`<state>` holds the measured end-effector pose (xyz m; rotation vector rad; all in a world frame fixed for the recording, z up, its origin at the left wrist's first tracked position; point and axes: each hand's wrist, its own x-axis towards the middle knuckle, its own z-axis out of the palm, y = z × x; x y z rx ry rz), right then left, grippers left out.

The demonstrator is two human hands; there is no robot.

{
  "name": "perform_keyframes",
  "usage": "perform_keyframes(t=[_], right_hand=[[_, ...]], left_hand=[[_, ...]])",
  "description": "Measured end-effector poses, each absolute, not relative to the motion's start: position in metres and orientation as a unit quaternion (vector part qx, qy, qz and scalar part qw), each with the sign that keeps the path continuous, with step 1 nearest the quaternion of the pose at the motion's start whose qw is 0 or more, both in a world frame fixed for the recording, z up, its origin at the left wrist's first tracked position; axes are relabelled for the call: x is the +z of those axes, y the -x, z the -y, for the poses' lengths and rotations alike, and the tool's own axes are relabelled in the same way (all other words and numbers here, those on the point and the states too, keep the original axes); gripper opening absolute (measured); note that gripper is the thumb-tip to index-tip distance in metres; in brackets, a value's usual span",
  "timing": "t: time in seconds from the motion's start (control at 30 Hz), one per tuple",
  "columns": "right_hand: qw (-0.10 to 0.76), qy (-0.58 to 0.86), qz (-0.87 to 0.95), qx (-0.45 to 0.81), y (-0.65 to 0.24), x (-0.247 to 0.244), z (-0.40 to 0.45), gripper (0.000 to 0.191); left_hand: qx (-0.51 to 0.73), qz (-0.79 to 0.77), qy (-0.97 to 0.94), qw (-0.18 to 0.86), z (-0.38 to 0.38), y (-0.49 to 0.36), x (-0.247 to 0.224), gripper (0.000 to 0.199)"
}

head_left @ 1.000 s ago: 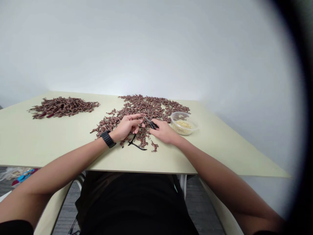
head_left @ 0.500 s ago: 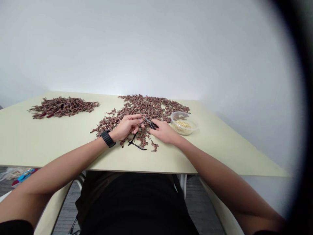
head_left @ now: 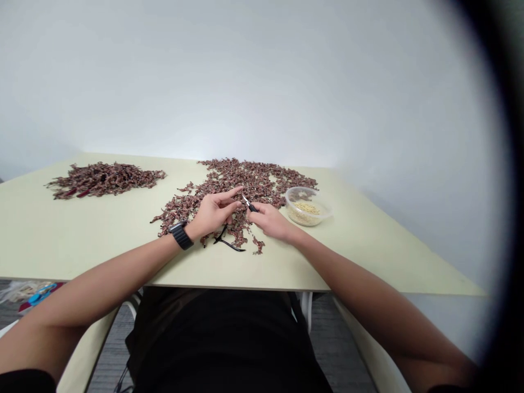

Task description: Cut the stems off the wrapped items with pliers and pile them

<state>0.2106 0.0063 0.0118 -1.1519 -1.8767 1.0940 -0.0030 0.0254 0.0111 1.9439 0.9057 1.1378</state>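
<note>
Small reddish-brown pieces (head_left: 249, 177) lie spread over the middle of the pale table. My right hand (head_left: 271, 219) is closed around black-handled pliers (head_left: 251, 206), whose metal tips point up and left toward my left fingers. Over the near part of the spread, my left hand (head_left: 216, 212) has thumb and fingers drawn close together; anything between them is too small to make out. A black-handled tool (head_left: 229, 244) rests below my left hand. Right of my right hand stands a clear round bowl (head_left: 323, 212) with small yellow bits inside.
At the table's (head_left: 102, 234) back left lies a second heap of brown pieces (head_left: 104, 177). A pale wall rises behind the table. Below the left front edge are a plastic bag and a blue item (head_left: 42, 293).
The pliers have turned steeper and their handles look closed together. My left fingers have drawn in, with the index finger reaching further up. My right hand has shifted slightly left.
</note>
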Motion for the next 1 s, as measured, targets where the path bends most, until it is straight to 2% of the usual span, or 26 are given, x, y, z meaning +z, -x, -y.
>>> perform_keyframes(t=[0.17, 0.27, 0.37, 0.47, 0.57, 0.8, 1.0], right_hand=[[0.283, 0.39, 0.58, 0.657, -0.212, 0.021, 0.001, 0.024], [0.272, 0.369, 0.565, 0.686, -0.215, 0.025, 0.001, 0.023], [0.316, 0.403, 0.624, 0.59, -0.215, 0.024, -0.001, 0.02], [0.362, 0.456, 0.726, 0.366, -0.215, 0.019, -0.004, 0.017], [0.345, 0.48, 0.774, 0.225, -0.216, 0.013, -0.007, 0.015], [0.312, 0.48, 0.796, 0.2, -0.219, 0.007, -0.008, 0.014], [0.306, 0.477, 0.801, 0.192, -0.22, 0.007, -0.009, 0.014]], left_hand=[[0.448, -0.335, -0.809, 0.18, -0.032, 0.011, 0.012, 0.042], [0.454, -0.331, -0.804, 0.194, -0.031, 0.011, 0.016, 0.041], [0.461, -0.357, -0.753, 0.305, -0.026, 0.006, 0.018, 0.051], [0.443, -0.359, -0.713, 0.408, -0.023, 0.003, 0.018, 0.059], [0.436, -0.349, -0.685, 0.467, -0.024, 0.003, 0.017, 0.061], [0.443, -0.339, -0.639, 0.53, -0.029, 0.004, 0.015, 0.062], [0.436, -0.308, -0.607, 0.589, -0.032, 0.004, 0.013, 0.05]])
